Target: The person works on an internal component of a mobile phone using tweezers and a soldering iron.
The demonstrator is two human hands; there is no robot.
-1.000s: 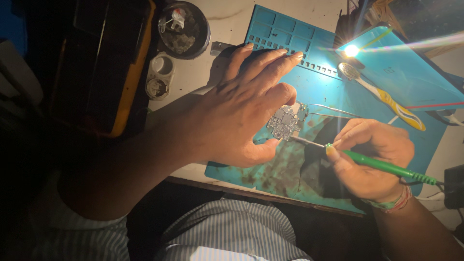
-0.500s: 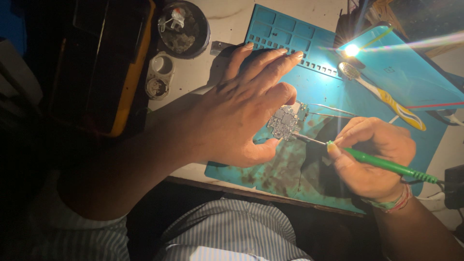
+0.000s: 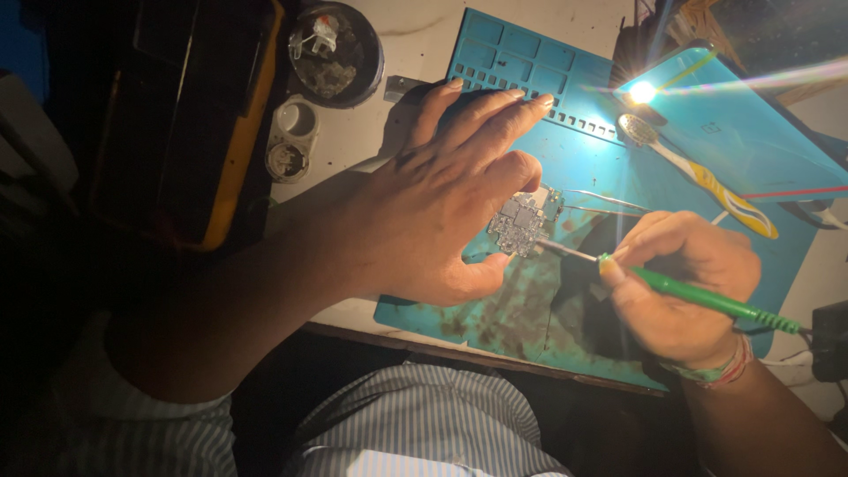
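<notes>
A small silvery circuit board (image 3: 521,221) lies on a teal work mat (image 3: 530,71). My left hand (image 3: 442,194) rests over the board's left side, thumb below it and index finger above it, pinning it to the mat. My right hand (image 3: 685,287) grips a green-handled soldering iron (image 3: 707,299) like a pen. The iron's metal tip touches the board's right edge. Thin metal tweezers (image 3: 601,201) lie on the mat just beyond the board.
A yellow toothbrush (image 3: 707,181) lies on the mat at the upper right beside a bright lamp glare (image 3: 642,92). A round dish of small parts (image 3: 336,49), two small round pots (image 3: 290,141) and a black-and-yellow case (image 3: 190,115) sit to the left.
</notes>
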